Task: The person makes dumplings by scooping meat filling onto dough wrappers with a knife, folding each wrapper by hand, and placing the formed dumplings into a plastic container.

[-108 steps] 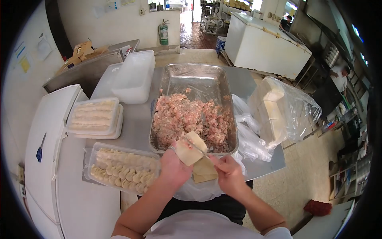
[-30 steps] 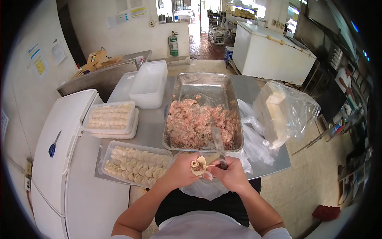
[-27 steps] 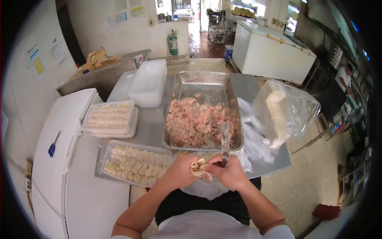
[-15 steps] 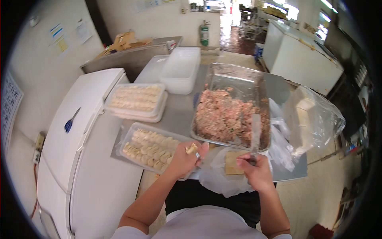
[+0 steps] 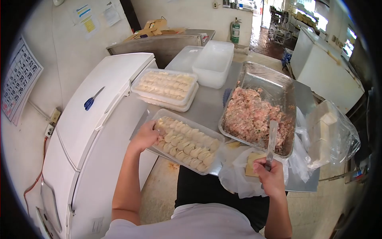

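Observation:
My left hand point(image 5: 146, 136) is at the left end of a clear plastic container point(image 5: 217, 148) holding overlapping rows of folded dumplings point(image 5: 185, 137). Its fingers are pinched around a dumpling at the end of a row, mostly hidden by the hand. In my right hand point(image 5: 271, 175) is a flat metal spatula point(image 5: 272, 137), its blade pointing up in front of the meat filling. Just left of that hand, a stack of square dough wrappers point(image 5: 251, 165) lies on a plastic bag point(image 5: 230, 175). Beyond it, a deep metal tray point(image 5: 292, 89) contains pink minced filling point(image 5: 252, 113).
Filled, stacked containers point(image 5: 165, 88) stand behind the dumplings, with empty plastic containers point(image 5: 213, 65) farther back. Wrapped blocks of wrappers point(image 5: 322, 123) sit at the right table edge. Blue scissors point(image 5: 92, 100) lie on the white freezer point(image 5: 115, 75) at left.
My left hand has moved left with the dumpling, from the container's right end to its left end. My right hand still grips the spatula. The camera view has shifted left.

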Tool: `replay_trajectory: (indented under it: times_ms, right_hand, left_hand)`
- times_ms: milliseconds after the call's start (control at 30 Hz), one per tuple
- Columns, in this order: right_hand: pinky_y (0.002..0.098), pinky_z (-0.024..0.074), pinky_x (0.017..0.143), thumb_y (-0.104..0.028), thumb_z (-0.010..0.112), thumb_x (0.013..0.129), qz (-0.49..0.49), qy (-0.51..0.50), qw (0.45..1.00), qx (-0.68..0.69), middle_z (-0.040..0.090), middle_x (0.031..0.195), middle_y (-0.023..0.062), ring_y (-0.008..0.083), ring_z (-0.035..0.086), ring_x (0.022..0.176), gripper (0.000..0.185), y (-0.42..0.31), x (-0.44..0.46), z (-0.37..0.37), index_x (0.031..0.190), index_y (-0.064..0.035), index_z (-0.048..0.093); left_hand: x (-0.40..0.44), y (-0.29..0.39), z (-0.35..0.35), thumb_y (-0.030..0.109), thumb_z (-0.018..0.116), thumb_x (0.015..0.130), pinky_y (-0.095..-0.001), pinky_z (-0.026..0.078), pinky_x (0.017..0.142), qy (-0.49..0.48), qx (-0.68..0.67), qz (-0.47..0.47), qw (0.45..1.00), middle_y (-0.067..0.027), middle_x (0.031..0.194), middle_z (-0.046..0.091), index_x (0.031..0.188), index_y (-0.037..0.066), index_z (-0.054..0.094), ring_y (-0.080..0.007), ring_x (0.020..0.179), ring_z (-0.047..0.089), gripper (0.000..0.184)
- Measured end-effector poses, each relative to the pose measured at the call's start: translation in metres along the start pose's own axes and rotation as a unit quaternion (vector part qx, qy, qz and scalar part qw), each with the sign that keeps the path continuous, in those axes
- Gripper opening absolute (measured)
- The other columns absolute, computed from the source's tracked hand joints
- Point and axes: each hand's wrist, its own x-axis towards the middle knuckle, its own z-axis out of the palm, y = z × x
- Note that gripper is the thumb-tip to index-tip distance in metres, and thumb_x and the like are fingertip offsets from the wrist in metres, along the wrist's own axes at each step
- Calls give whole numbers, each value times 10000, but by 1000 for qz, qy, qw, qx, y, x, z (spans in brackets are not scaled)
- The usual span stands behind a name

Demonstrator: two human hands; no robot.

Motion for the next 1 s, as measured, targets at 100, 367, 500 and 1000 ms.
replay_trajectory:
  times_ms: [100, 367, 500, 1000]
  right_hand:
    - [217, 297, 442, -78, 715, 901, -32, 10, 999, 4, 620, 682, -32, 13, 423, 491, 64, 5, 2, 6, 906, -14, 710]
    - [220, 381, 575, -53, 715, 902, -14, 25, 999, -14, 615, 731, -52, 27, 492, 638, 73, 1, -7, -8, 929, 15, 720]
    - [221, 390, 580, -52, 717, 901, -11, 40, 999, 6, 627, 744, -41, 31, 497, 643, 81, 2, -9, -10, 939, 19, 719]
    - [228, 413, 605, -58, 720, 907, -6, 69, 997, 19, 617, 757, -51, 33, 503, 672, 72, 12, -16, -27, 938, 7, 716]
  left_hand:
    - [0, -4, -4, 214, 713, 886, -388, 483, 643, 29, 203, 24, 978, -125, 721, 664, 941, -39, 709, -224, 675, 621, 259]
    - [3, 8, 2, 358, 753, 852, -478, 536, 777, 12, 310, -10, 950, -254, 817, 701, 838, 22, 769, -422, 826, 689, 336]
    - [9, -5, 5, 354, 745, 861, -486, 535, 755, 56, 309, 27, 949, -257, 803, 694, 810, 2, 761, -435, 803, 677, 356]
    - [-6, 6, 11, 322, 713, 879, -484, 527, 740, 76, 339, 38, 937, -245, 808, 690, 840, 9, 757, -426, 786, 669, 319]
